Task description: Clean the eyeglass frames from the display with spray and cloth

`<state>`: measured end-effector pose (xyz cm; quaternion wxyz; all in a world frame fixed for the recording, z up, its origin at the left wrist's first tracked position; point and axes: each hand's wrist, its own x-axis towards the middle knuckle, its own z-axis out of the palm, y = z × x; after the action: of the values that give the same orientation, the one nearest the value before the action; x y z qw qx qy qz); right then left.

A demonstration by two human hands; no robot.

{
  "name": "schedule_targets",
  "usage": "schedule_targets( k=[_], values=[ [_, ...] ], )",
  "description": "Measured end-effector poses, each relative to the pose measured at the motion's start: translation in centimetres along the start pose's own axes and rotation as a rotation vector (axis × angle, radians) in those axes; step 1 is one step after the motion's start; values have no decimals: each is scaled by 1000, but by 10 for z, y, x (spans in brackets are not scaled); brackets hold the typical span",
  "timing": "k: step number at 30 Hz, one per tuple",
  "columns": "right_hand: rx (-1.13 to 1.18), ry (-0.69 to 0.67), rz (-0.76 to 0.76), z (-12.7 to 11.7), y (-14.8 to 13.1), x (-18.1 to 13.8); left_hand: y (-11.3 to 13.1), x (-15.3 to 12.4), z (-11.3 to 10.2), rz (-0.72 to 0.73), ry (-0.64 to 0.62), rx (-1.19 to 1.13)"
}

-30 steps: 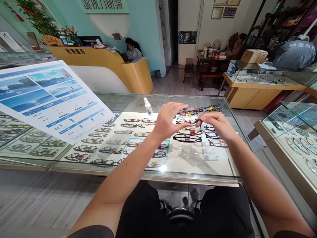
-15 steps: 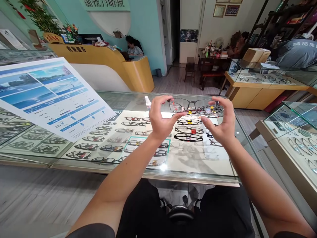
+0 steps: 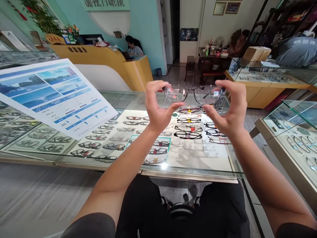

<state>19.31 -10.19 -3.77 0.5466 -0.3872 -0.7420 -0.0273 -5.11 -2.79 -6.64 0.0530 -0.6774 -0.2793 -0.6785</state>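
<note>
Two hands hold one pair of glasses (image 3: 192,94) level above the glass counter (image 3: 123,99), lenses facing the wearer. Left hand (image 3: 158,105): fingers curled over the top of the left rim, thumb beneath, pinching the frame at its outer end. Right hand (image 3: 230,109): the same pinch at the right end, fingers partly closed, palm clear of the lens. Neither hand is wide open; each grips only the frame's edge. The glasses hang in the air, well apart from the rows of display frames (image 3: 188,127) under the counter top and from the printed chart (image 3: 56,96) lying to the left.

For a sound inspection hold, judged from this pose: keep contact on the rim ends and hinges, never on the lenses; match pressure on both sides so the bridge is not twisted; keep the frame level and steady against a bright background. A likely fault is an uneven pinch bending the thin frame, or a thumb smearing a lens. A seated person (image 3: 133,46) works at the far desk (image 3: 109,59).
</note>
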Motion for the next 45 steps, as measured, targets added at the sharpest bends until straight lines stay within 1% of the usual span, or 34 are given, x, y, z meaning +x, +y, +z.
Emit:
schedule_targets(
  k=[2, 5, 7, 9, 13, 16, 19, 23, 26, 29, 31, 35, 40, 45],
  values=[
    [-46, -7, -54, -17, -16, 28, 5, 31, 0, 48, 27, 4],
    [-139, 40, -120, -43, -40, 64, 19, 75, 1, 84, 36, 49],
    [-194, 101, -136, -53, -52, 76, 30, 94, 3, 119, 43, 53],
    [-233, 145, -132, -57, -57, 79, 39, 102, 6, 143, 56, 52],
    [-240, 173, -127, -52, -54, 74, 43, 97, 10, 149, 66, 10],
    [-259, 164, -103, -49, -51, 73, 42, 92, 9, 108, 51, -33],
    [-309, 150, -73, -48, -52, 73, 42, 90, 10, 79, 64, -11],
    [-400, 161, -68, -46, -55, 72, 39, 89, 16, 99, 85, -5],
    [-495, 137, -30, -45, -59, 70, 35, 89, 21, 81, 94, 16],
    [-589, 77, 48, -45, -61, 69, 35, 87, 22, 56, 95, 79],
    [-631, 49, 77, -47, -62, 69, 36, 86, 21, 66, 67, 112],
    [-650, 11, 97, -53, -62, 68, 41, 86, 16, 86, -37, 129],
    [-689, -86, 141, -58, -68, 64, 49, 89, 6, 110, -130, 130],
    [-744, -138, 183, -56, -75, 59, 54, 90, -4, 89, -206, 103]
  ],
)
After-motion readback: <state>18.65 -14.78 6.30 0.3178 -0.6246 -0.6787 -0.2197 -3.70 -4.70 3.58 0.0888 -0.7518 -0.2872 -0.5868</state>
